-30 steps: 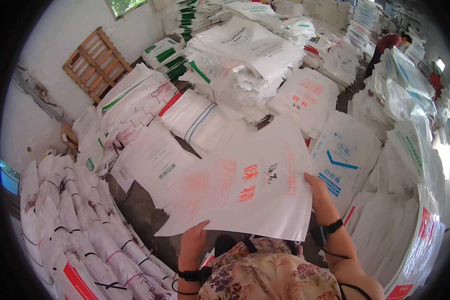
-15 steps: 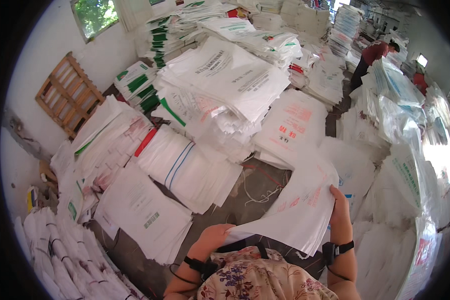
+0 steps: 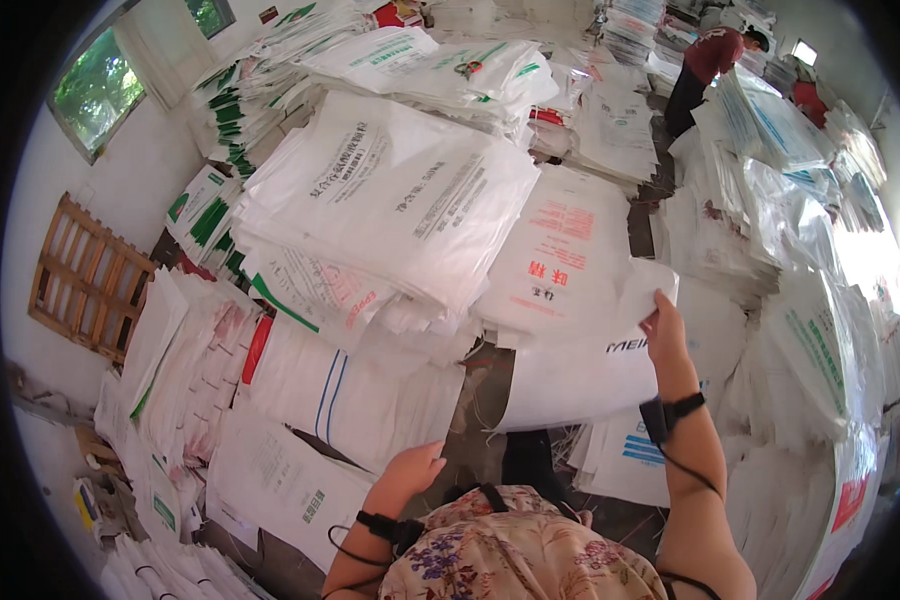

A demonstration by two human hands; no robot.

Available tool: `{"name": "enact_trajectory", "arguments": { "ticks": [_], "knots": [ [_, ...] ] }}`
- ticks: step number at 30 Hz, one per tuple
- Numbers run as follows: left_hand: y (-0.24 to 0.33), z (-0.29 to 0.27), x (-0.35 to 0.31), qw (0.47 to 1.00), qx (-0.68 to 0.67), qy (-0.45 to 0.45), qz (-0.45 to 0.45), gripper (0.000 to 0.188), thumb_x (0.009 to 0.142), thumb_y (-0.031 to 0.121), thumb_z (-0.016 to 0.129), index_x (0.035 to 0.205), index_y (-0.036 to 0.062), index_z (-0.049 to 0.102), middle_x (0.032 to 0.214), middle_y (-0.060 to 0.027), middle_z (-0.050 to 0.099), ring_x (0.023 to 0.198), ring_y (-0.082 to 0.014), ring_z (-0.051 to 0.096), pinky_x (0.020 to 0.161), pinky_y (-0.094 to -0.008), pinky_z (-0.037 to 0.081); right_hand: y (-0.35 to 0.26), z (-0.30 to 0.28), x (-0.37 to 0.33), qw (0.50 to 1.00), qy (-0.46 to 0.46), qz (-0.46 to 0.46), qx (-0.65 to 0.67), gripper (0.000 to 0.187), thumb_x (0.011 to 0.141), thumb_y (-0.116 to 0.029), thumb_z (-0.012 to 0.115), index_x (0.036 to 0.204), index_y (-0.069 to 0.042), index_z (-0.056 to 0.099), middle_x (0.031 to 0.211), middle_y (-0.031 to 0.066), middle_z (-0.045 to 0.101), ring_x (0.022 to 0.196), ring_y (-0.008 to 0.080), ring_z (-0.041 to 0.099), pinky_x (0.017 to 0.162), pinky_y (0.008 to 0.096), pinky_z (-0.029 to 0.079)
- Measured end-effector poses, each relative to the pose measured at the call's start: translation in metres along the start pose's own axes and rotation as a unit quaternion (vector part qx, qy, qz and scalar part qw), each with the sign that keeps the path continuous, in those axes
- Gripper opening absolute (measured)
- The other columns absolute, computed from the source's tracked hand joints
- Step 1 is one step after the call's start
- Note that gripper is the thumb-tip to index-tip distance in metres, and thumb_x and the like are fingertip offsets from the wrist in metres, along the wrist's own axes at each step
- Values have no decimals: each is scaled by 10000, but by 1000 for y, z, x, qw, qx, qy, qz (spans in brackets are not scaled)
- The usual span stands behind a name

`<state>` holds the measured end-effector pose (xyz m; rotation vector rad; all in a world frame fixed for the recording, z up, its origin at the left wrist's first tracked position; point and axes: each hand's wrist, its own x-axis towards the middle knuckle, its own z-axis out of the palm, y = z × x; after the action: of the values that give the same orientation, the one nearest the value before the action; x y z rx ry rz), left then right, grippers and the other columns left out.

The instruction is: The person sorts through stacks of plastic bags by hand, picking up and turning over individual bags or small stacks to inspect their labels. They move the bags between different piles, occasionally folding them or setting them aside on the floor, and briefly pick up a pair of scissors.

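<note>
A white woven sack (image 3: pixel 580 385) with some dark print hangs in front of me, its lower edge curving freely. My right hand (image 3: pixel 667 328) is closed on its right-hand edge, with the fingers partly behind the material. The sack's far part overlaps the near end of a stack of white sacks with red print (image 3: pixel 560 250). My left hand (image 3: pixel 410 472) is off the sack, lower and to the left, holding nothing, its fingers loosely extended. It is nearest to a bundle of white sacks with blue stripes (image 3: pixel 370 400).
A tall pile of white sacks (image 3: pixel 390 190) stands ahead. More sack stacks (image 3: pixel 810 350) line the right side, some under clear plastic. A wooden pallet (image 3: pixel 85 275) leans on the left wall. Far right, a person in a dark red top (image 3: pixel 712 58) bends over sacks.
My left hand has let go of the sack. My right hand has moved farther forward with the sack, which now shows dark print instead of red. The view has shifted.
</note>
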<state>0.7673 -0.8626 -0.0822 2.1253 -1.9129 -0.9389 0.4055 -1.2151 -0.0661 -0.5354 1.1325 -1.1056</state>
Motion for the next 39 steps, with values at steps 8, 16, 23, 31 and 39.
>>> {"name": "enact_trajectory", "arguments": {
  "ticks": [8, 16, 23, 31, 39],
  "knots": [
    [-103, 103, -25, 973, -18, -110, -201, 495, 910, 395, 500, 1246, 37, 557, 1167, -212, 628, 1100, -378, 591, 954, -468, 453, -43, 61, 283, 990, 16, -142, 21, 372, 958, -318, 536, 1166, -13, 584, 1063, 48, 607, 959, 172, 562, 906, 305, 422],
    [13, -7, 61, 951, -97, -57, -287, 467, 935, 317, 472, 1302, 33, 525, 1244, -233, 579, 1164, -384, 540, 1002, -459, 414, -124, 68, 291, 952, -6, -264, 152, 307, 964, -299, 545, 1132, -44, 575, 1011, -13, 549, 919, 96, 479, 823, 279, 394],
    [-6, -26, 98, 959, -80, -87, -257, 490, 909, 350, 528, 1283, 34, 539, 1158, -189, 645, 1086, -350, 609, 931, -426, 478, -32, 16, 199, 950, -40, -223, 214, 456, 999, -261, 463, 1360, 14, 419, 1351, 129, 500, 1253, 240, 465, 1069, 365, 349],
    [1, -21, 96, 947, -92, -120, -284, 450, 914, 263, 559, 1301, 35, 532, 1162, -177, 652, 1077, -314, 626, 917, -381, 490, 199, -18, 197, 967, 148, 143, 150, 295, 1002, -270, 464, 1207, -65, 518, 1132, 70, 616, 1009, 204, 595, 874, 355, 471],
    [24, -14, 47, 922, -167, -98, -335, 455, 907, 287, 562, 1298, 56, 535, 1146, -194, 646, 1077, -343, 613, 922, -405, 483, 354, -55, 272, 957, 29, 286, -32, 263, 1010, -293, 437, 1056, -60, 550, 915, 63, 671, 783, 177, 640, 659, 298, 465]
  ]
}}
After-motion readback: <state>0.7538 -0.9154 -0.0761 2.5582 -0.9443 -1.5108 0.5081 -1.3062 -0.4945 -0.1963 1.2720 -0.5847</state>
